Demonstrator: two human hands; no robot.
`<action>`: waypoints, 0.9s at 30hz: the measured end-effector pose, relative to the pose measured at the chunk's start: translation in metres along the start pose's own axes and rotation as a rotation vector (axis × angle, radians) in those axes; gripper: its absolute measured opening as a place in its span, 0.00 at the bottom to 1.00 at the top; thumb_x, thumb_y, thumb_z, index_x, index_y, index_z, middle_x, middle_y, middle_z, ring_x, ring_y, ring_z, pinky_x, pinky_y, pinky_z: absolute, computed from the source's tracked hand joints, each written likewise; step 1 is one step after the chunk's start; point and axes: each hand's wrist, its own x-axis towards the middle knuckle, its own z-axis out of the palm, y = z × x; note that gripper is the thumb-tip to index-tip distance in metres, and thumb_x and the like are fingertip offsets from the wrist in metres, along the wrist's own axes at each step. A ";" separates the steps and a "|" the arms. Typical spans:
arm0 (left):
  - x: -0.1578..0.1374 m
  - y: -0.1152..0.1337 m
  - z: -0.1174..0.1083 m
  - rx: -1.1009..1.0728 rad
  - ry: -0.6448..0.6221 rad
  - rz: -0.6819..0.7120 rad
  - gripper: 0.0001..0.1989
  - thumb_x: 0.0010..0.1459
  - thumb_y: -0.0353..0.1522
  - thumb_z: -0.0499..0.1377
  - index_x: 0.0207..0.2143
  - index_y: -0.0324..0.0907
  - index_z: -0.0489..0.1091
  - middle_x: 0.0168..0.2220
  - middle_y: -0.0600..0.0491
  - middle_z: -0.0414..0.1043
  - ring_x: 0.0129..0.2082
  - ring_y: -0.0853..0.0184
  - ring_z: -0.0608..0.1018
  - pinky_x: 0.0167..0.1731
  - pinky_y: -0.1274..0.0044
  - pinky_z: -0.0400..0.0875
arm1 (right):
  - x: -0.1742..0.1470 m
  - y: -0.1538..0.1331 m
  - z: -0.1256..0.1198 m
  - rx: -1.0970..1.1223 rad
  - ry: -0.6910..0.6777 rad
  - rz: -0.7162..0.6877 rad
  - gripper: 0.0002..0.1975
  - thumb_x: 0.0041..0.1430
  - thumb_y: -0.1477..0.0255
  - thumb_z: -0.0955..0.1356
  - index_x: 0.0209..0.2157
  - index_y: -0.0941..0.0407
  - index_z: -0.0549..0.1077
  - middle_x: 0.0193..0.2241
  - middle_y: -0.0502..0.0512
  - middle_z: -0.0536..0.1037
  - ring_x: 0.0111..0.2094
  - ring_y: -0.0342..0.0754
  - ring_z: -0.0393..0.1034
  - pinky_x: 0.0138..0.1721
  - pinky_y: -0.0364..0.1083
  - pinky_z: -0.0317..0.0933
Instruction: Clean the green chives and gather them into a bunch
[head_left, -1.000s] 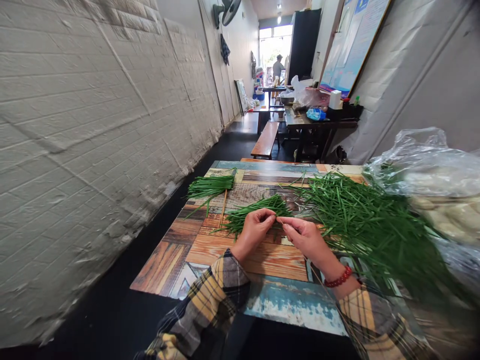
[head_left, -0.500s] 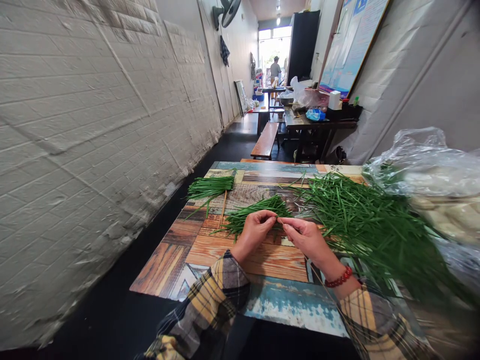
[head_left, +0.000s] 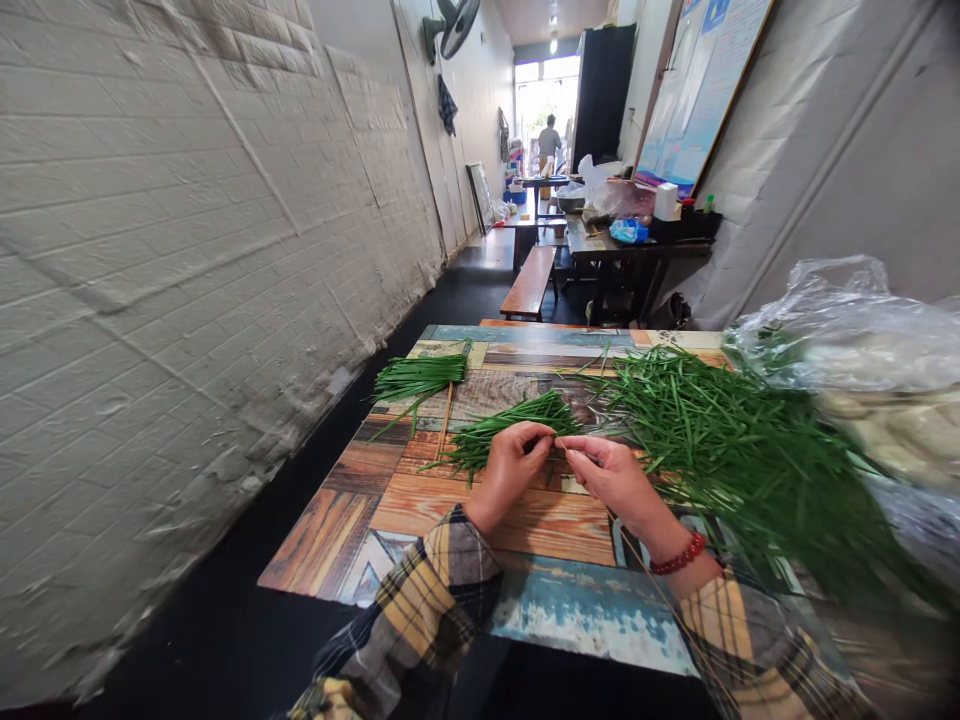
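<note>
My left hand (head_left: 516, 468) and my right hand (head_left: 609, 480) meet fingertip to fingertip above the table, both pinched on a thin tan strand (head_left: 636, 545). Below my right hand the strand trails toward the table's front edge. Just behind my left hand lies a bunch of green chives (head_left: 517, 420), partly covered by that hand. A second chive bunch (head_left: 421, 375), with its stems evened up, rests at the far left, and a tan strip (head_left: 447, 410) runs out from under it. Right of my right hand spreads a big loose heap of chives (head_left: 720, 430).
The patchwork-wood table (head_left: 322, 545) carries all this. A clear plastic bag (head_left: 847, 340) with pale contents stands at the right. Beyond are a wooden bench (head_left: 531, 280), a dark table (head_left: 645, 245) with bags, and a person (head_left: 550, 140) far off. A white wall (head_left: 187, 300) runs along the left.
My hands stay almost in the same place, fingertips still together on the strand. The camera view has shifted very slightly. The distant person has changed posture a little.
</note>
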 end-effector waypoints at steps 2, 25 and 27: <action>-0.001 0.000 -0.001 0.060 -0.002 0.075 0.07 0.55 0.29 0.56 0.31 0.39 0.75 0.30 0.50 0.76 0.31 0.68 0.75 0.34 0.77 0.68 | -0.001 -0.004 0.001 0.073 -0.017 0.029 0.22 0.51 0.61 0.68 0.44 0.59 0.71 0.16 0.43 0.64 0.16 0.37 0.51 0.17 0.40 0.44; -0.002 0.003 -0.002 0.090 -0.051 0.089 0.06 0.56 0.28 0.54 0.28 0.39 0.69 0.26 0.55 0.70 0.28 0.71 0.70 0.30 0.79 0.63 | -0.003 -0.012 0.001 0.200 -0.052 0.046 0.25 0.48 0.60 0.70 0.46 0.58 0.66 0.15 0.40 0.63 0.16 0.36 0.50 0.16 0.39 0.41; -0.002 0.003 -0.002 0.090 -0.042 0.115 0.06 0.56 0.27 0.54 0.28 0.40 0.70 0.27 0.54 0.70 0.28 0.70 0.71 0.31 0.79 0.63 | -0.003 -0.013 0.002 0.209 -0.054 0.041 0.26 0.47 0.60 0.71 0.46 0.58 0.65 0.15 0.40 0.62 0.16 0.36 0.50 0.16 0.39 0.42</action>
